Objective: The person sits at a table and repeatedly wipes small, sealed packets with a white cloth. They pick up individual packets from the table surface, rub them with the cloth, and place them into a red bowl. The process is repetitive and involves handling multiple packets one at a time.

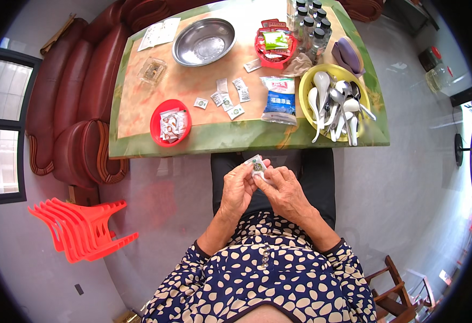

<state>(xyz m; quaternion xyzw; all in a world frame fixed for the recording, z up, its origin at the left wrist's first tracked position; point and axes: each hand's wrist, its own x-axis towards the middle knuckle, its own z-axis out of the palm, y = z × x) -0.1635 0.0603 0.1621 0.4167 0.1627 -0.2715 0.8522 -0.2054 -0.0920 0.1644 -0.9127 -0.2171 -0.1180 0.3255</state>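
Above my lap, just short of the table edge, I have a small white sachet with a green print (258,166) between both hands. The fingertips of my left hand (236,189) pinch its left side. On its other side my right hand (288,196) is closed on it, thumb laid across the lower part. Similar white sachets (225,102) lie scattered on the table (139,129) ahead. At the front left, a red bowl (163,143) holds several more. A blue and white plastic bag (279,101) lies right of the loose sachets.
A yellow bowl (337,68) of spoons stands at the table's right edge, near dark-capped bottles (317,42) and a purple case (348,55). Further back are a red basket (274,64) of packets and a metal basin (203,58). Red plastic stools (85,229) are on the floor at left.
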